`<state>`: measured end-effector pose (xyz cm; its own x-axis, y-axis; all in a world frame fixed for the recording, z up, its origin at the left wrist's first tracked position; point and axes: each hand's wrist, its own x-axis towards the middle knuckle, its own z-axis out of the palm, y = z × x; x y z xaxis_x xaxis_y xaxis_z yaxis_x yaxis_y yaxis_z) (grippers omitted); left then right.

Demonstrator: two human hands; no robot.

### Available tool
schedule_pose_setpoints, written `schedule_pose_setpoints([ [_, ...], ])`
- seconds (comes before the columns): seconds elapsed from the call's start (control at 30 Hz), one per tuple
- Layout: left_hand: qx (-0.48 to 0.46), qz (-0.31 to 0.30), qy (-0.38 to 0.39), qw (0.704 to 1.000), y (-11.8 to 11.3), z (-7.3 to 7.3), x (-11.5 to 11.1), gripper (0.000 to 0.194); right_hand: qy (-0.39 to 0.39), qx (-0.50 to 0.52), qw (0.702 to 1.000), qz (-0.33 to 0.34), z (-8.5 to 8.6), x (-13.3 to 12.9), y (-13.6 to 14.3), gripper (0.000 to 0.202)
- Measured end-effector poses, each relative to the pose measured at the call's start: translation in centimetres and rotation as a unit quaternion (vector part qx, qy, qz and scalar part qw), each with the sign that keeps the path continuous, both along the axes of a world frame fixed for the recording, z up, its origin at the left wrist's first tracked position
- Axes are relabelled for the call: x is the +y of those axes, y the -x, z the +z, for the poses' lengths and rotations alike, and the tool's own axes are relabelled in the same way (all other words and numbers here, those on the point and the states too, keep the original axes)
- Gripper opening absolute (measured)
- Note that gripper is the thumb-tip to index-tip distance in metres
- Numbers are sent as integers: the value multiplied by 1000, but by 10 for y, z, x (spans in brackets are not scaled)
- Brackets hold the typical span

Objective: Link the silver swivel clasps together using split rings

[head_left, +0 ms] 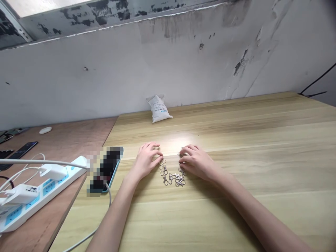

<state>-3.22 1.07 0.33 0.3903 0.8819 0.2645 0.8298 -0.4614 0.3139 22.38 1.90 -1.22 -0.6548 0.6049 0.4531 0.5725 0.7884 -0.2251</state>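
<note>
Two bare forearms [117, 217] come in from the lower edge of the view, and they lead to hands that face each other across small metal pieces. The left hand [144, 161] is loosely open, thumb and fingers apart; its tips are close to the rings [160, 169], though whether they touch one cannot be told. The right hand [198, 162] bends over more metal pieces, fingers curled and partly hiding them; whether it grips any is unclear.

Between and just below the hands, the swivel clasps [170, 179] lie on the pale wooden tabletop [236, 147], a few bunched or overlapping toward the right hand, with the rings mostly toward the left. The step in hand looks like gathering or arranging these loose pieces, judging by the hands at either side. Lifting any one would call for a light fingertip pinch, and the bunched clasps would need parting first, since their hooks could catch.

Farther out, a white packet [159, 112] rests near the wall [118, 70]. Off to the person's left lie a phone [113, 176], partly pixelated, and a power strip [59, 185] holding white plugs [25, 194].
</note>
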Motion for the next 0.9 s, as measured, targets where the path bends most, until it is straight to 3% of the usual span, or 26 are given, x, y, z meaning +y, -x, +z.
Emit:
schedule_pose_setpoints([
  [0.23, 3, -8, -10, 1000, -9, -2, -1, 12, -15, -19, 1000, 2, 2, -2, 5, 18],
  [0.43, -1, -10, -13, 1000, -16, -2, -3, 10, -30, 9, 1000, 1, 4, -3, 7, 15],
  [0.7, -51, -5, -11, 999, -25, 1, -7, 3, -6, 93, 996, 9, 4, -5, 12, 16],
  [0.9, -66, -21, -3, 998, -27, 1, -8, 10, 27, 119, 992, 14, -2, -5, 15, 20],
])
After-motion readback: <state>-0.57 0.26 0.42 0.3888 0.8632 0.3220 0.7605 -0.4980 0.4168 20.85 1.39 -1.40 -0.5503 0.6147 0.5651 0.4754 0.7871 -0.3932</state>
